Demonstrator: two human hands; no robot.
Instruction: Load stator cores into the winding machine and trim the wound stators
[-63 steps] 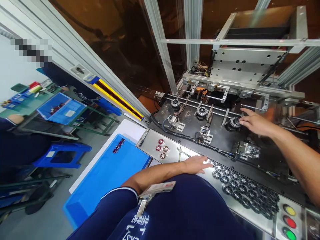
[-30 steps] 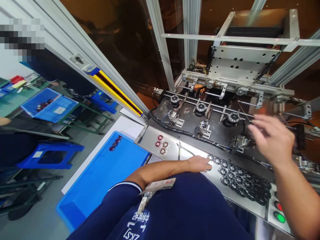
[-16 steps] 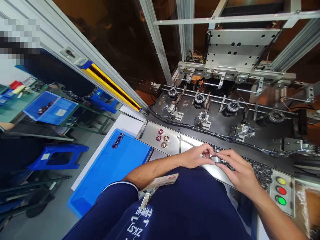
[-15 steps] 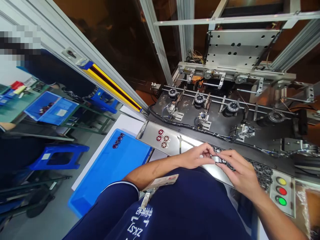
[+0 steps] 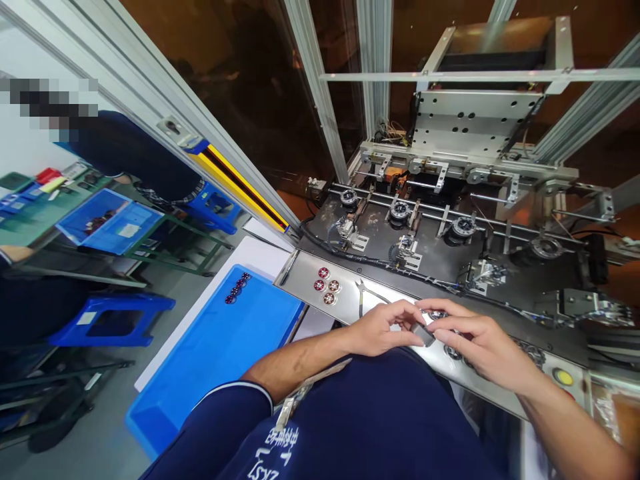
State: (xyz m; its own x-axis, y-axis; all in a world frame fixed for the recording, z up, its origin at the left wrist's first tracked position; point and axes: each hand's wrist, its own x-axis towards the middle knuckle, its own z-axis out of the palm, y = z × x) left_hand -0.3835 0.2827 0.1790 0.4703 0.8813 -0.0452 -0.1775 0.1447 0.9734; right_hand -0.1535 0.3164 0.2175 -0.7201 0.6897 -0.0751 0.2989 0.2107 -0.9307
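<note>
My left hand is closed with thumb and fingertips around a short, smooth grey metal piece, its far side hidden by the fingers. From the right, my right hand pinches toward the same piece, its fingertips touching the piece's edge. Both hands are over the metal tray ledge in front of my body. Dark round ring-shaped parts lie on the ledge under and beside my right hand. Left of my hands, a pair of cutting pliers rests near several red-and-silver round parts.
Beyond the ledge, a machine bed carries round fixtures and metal brackets. A yellow button sits on the right panel. At left stands a blue bin holding a row of small round parts. A co-worker is at another table.
The grey piece has tilted and moved slightly left and down between my fingers. My right hand has shifted left with its fingers stretched further across. The camera view has tipped a little upward.
</note>
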